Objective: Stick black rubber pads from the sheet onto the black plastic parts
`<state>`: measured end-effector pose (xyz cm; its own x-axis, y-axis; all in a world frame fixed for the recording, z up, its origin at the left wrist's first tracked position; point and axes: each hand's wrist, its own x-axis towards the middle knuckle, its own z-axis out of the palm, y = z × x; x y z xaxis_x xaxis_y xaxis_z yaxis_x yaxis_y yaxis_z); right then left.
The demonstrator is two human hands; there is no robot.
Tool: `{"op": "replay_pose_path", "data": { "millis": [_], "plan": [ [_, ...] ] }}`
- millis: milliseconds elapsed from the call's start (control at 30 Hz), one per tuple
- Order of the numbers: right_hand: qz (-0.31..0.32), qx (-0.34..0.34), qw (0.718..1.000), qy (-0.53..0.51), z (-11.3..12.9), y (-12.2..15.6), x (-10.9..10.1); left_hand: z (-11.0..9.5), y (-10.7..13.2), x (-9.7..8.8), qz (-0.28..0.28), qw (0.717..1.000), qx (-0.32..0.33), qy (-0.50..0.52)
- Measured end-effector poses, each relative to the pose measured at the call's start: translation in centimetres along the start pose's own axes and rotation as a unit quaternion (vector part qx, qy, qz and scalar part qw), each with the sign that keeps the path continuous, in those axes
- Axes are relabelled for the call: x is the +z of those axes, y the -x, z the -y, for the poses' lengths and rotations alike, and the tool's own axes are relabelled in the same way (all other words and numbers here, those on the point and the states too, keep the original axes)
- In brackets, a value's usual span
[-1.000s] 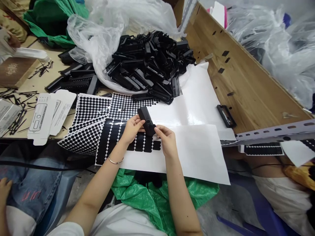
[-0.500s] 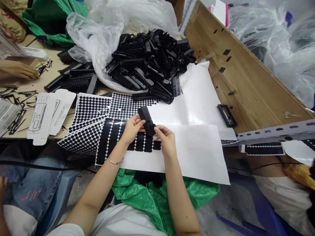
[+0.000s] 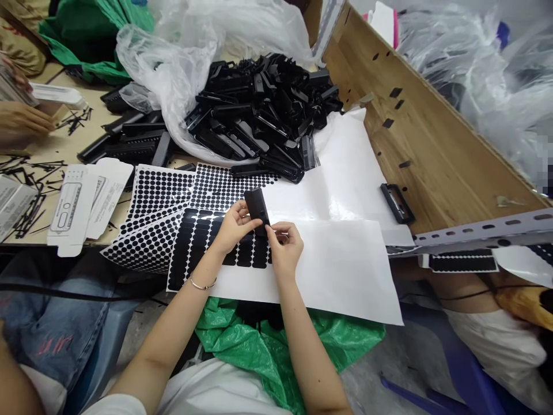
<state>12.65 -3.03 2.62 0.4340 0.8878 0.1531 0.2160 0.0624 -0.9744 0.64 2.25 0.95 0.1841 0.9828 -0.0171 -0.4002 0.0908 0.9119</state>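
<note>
My left hand (image 3: 233, 226) grips a narrow black plastic part (image 3: 256, 206) near its lower end and holds it tilted above a white sheet of black oblong stickers (image 3: 203, 245). My right hand (image 3: 283, 248) is curled in a pinch at the part's bottom end, over the sheet's right-hand stickers. What the fingertips pinch is too small to name. A silver bracelet circles my left wrist.
A heap of black plastic parts (image 3: 263, 115) spills from a clear bag (image 3: 173, 75) ahead. Sheets of round black dots (image 3: 159, 190) lie at left, with flat white cartons (image 3: 86, 199). A slanted wooden board (image 3: 423, 138) rises at right. Another person's hand (image 3: 23, 118) works at far left.
The black part has turned more upright in my left hand. My right hand has shifted left and closed into a pinch at its lower end.
</note>
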Motion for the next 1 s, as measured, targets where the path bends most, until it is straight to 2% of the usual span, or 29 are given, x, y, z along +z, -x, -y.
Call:
{"op": "replay_pose_path", "data": {
  "millis": [100, 233, 300, 367, 467, 533, 600, 700, 767, 867, 1000],
  "plan": [
    [-0.001, -0.051, 0.998, 0.02, -0.1, 0.2, 0.1, -0.2, 0.1, 0.1, 0.026, 0.999, 0.005, -0.023],
    [0.057, 0.01, 0.996, -0.065, -0.2, -0.2, -0.3, -0.3, 0.2, 0.4, 0.048, 0.999, 0.004, -0.009],
    [0.079, 0.019, 0.992, -0.092, -0.2, -0.2, -0.6, -0.3, 0.1, 0.3, 0.062, 0.998, -0.004, 0.008],
    [0.066, -0.02, 0.993, -0.093, 0.2, -0.3, -1.1, -0.4, 0.1, 0.0, 0.062, 0.997, -0.024, 0.039],
    [-0.004, -0.076, 0.993, -0.09, 1.1, -1.2, -3.1, -0.7, 0.0, -0.5, 0.017, 0.994, -0.05, 0.1],
    [-0.018, -0.061, 0.997, -0.049, 1.7, -2.3, -5.5, -0.8, 0.1, -0.8, 0.003, 0.991, -0.052, 0.122],
    [0.052, -0.006, 0.998, 0.04, 1.9, -3.3, -7.9, -0.9, 0.3, -0.8, 0.01, 0.99, -0.055, 0.127],
    [0.145, 0.056, 0.976, 0.152, 1.1, -4.1, -10.1, -0.9, 0.5, -0.6, 0.014, 0.99, -0.058, 0.13],
    [0.141, 0.047, 0.966, 0.213, 0.0, -4.2, -10.1, -0.9, 0.6, -0.4, 0.008, 0.99, -0.051, 0.13],
    [0.093, -0.007, 0.956, 0.279, -1.8, -4.0, -9.0, -0.8, 0.5, -0.4, 0.006, 0.992, -0.042, 0.115],
    [0.061, -0.087, 0.953, 0.282, -3.0, -4.7, -8.2, -0.6, 0.4, -0.7, -0.005, 0.995, -0.037, 0.093]
  ]
}}
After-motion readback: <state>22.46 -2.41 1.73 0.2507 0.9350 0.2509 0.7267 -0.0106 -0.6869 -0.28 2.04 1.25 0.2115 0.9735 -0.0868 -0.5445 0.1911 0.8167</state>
